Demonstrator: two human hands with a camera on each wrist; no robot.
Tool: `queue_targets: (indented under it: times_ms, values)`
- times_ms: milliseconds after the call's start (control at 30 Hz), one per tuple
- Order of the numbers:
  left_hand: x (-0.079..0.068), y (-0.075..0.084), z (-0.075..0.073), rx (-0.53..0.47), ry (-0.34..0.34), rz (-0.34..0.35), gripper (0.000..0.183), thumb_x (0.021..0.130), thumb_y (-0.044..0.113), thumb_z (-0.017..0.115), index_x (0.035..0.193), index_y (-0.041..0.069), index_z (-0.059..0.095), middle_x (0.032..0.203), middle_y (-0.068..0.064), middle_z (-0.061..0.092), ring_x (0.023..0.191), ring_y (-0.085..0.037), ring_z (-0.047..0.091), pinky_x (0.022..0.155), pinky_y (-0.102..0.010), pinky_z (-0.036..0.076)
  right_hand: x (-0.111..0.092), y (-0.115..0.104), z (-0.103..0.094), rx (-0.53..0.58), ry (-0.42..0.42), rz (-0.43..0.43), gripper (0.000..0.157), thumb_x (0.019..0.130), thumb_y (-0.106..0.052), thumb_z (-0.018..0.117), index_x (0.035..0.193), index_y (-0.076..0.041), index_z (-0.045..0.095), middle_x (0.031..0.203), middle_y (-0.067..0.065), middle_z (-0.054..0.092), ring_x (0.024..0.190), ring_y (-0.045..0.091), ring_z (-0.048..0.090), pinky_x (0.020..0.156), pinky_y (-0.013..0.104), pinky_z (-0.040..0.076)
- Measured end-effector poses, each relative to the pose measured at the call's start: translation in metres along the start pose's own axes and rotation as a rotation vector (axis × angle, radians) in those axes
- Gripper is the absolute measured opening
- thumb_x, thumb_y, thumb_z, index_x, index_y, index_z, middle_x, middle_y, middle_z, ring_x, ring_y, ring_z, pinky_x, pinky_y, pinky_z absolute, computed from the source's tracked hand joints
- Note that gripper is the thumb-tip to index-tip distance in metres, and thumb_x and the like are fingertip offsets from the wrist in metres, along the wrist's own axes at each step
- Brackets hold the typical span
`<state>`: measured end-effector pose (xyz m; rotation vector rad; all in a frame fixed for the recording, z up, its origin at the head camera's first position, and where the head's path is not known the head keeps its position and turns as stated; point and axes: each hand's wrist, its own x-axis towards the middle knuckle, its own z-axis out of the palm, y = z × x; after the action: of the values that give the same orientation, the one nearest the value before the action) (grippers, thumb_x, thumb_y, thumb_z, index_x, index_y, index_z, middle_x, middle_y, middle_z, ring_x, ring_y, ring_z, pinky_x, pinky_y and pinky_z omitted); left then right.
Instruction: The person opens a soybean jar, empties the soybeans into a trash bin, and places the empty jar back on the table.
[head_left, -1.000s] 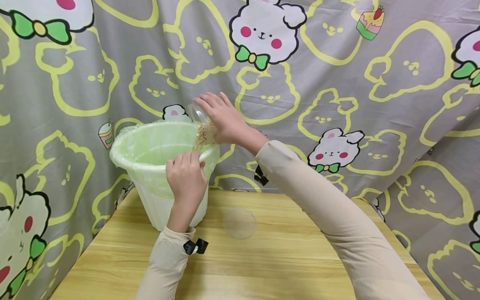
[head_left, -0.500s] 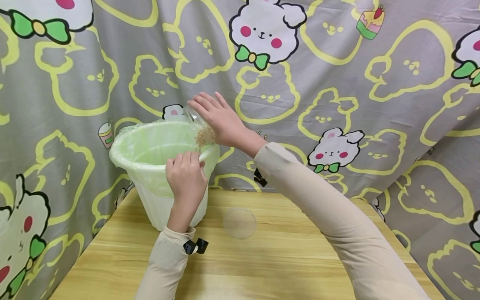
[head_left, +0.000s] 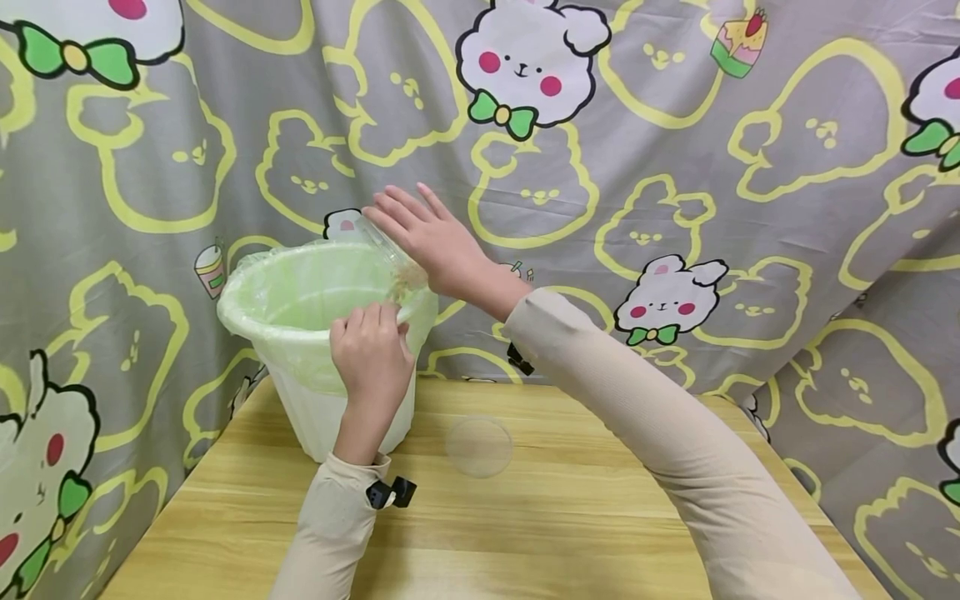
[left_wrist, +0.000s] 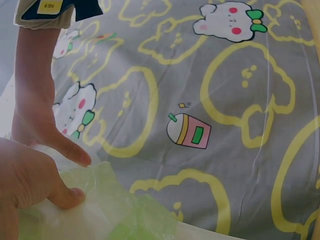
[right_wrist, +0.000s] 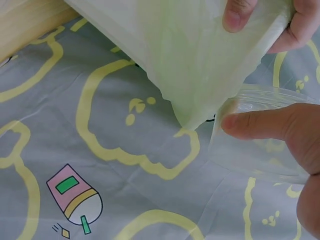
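A white bin (head_left: 300,392), lined with a thin pale green bag (head_left: 300,292), stands at the left of the table. My left hand (head_left: 371,358) grips its near rim, fingers over the edge and thumb outside. Above the right part of the bin's mouth, my right hand (head_left: 442,246) holds a clear round container (right_wrist: 260,155) tipped steeply on its side. Small tan bits (head_left: 407,277) are gathered at its low end, just over the rim. The right thumb presses the container's wall in the right wrist view. Much of the container is hidden behind the right hand in the head view.
A clear round lid (head_left: 478,447) lies flat on the wooden table (head_left: 540,517), right of the bin. Close behind the bin hangs a grey patterned curtain (head_left: 637,150), which also runs along both sides of the table.
My right hand has turned the container further over and shifted slightly left, with the tan bits moving at its low end. The left hand stays on the rim.
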<state>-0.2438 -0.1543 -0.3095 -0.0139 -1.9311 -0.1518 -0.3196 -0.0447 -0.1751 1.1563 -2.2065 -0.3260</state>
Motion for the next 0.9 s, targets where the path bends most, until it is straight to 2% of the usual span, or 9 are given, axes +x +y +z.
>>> queue_targets:
  times_ms: [367,533,667,800,900]
  values:
    - [-0.0013,-0.0011,0.0011,-0.010,-0.005,0.002,0.012,0.083,0.010,0.077,0.093,0.005,0.073,0.082,-0.011,0.071,0.073,-0.031,0.062,0.072,-0.043,0.045,-0.0029,-0.0018,0.0022,-0.043,0.065,-0.055,0.092,0.079,0.024,0.039,0.162,-0.014,0.025,0.170,0.007,0.024,0.160,0.025,0.014,0.130,0.044,0.001]
    - [-0.0011,-0.0011,0.0012,-0.014,-0.010,0.000,0.011,0.083,0.009,0.076,0.092,0.005,0.072,0.081,-0.011,0.071,0.072,-0.031,0.061,0.072,-0.043,0.044,-0.0036,-0.0013,0.0021,-0.050,0.072,-0.064,0.092,0.079,0.024,0.039,0.163,-0.014,0.025,0.170,0.007,0.023,0.160,0.025,0.014,0.130,0.044,0.002]
    - [-0.0011,-0.0010,0.0015,-0.017,-0.006,0.000,0.011,0.083,0.010,0.076,0.092,0.004,0.073,0.080,-0.011,0.071,0.071,-0.031,0.060,0.072,-0.043,0.044,-0.0040,0.0001,0.0004,-0.046,0.089,-0.059,0.091,0.080,0.023,0.039,0.162,-0.014,0.025,0.170,0.007,0.024,0.160,0.025,0.015,0.130,0.044,0.001]
    - [-0.0008,-0.0006,0.0012,-0.018,-0.003,0.000,0.011,0.083,0.009,0.076,0.092,0.004,0.073,0.081,-0.011,0.071,0.071,-0.031,0.060,0.071,-0.043,0.044,-0.0030,0.0012,-0.0010,-0.029,0.171,-0.027,0.084,0.085,0.021,0.036,0.162,-0.013,0.028,0.169,0.008,0.026,0.159,0.025,0.017,0.131,0.042,0.003]
    - [-0.0004,-0.0004,0.0005,-0.013,-0.010,-0.002,0.011,0.083,0.010,0.076,0.093,0.004,0.073,0.081,-0.011,0.071,0.071,-0.031,0.061,0.072,-0.043,0.045,-0.0031,-0.0006,-0.0006,-0.001,0.154,-0.046,0.085,0.084,0.022,0.038,0.161,-0.012,0.028,0.169,0.009,0.027,0.159,0.026,0.017,0.131,0.041,0.004]
